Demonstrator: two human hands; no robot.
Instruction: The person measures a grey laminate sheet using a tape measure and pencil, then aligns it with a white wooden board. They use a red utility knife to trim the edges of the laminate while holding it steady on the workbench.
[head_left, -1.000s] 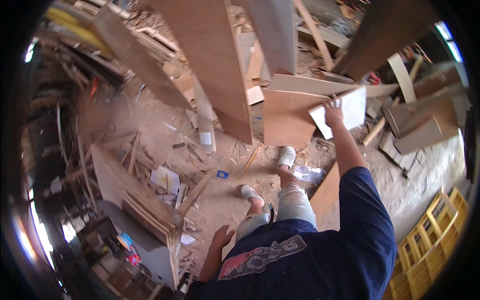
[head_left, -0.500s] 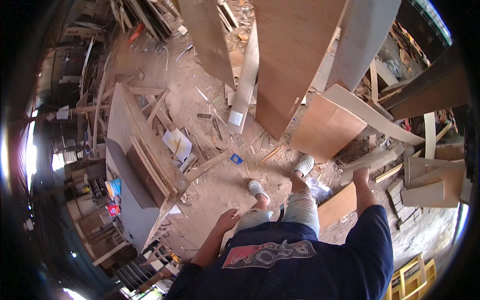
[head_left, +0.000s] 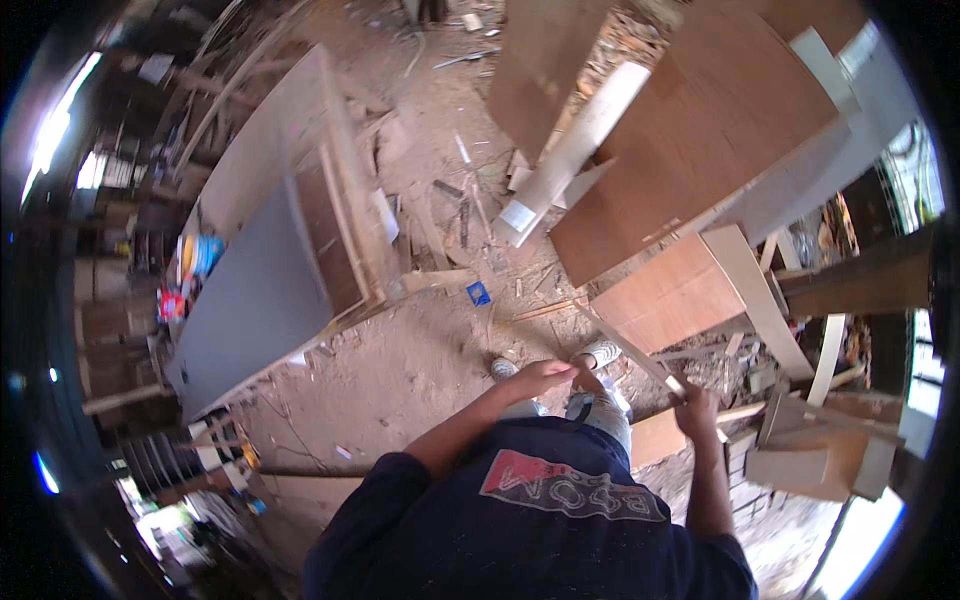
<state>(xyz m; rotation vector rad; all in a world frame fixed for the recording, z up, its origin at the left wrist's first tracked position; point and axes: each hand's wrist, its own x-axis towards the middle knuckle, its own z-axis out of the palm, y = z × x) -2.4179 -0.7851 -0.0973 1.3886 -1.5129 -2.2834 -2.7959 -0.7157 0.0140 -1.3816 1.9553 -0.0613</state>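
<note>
In right hand (head_left: pixel 697 408), board (head_left: pixel 635 351) (slanting).

Board (head_left: pixel 637 355): thin, flat | brownish, paler toward its near end | seen nearly edge-on, slanting from upper left to lower right | near end gripped in the right hand (head_left: pixel 697 411)

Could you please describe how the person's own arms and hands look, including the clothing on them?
The left hand and right hand are bare, without gloves; no watch or bracelet can be made out. Dark navy sleeves cover the upper arms, leaving the forearms uncovered.
</note>
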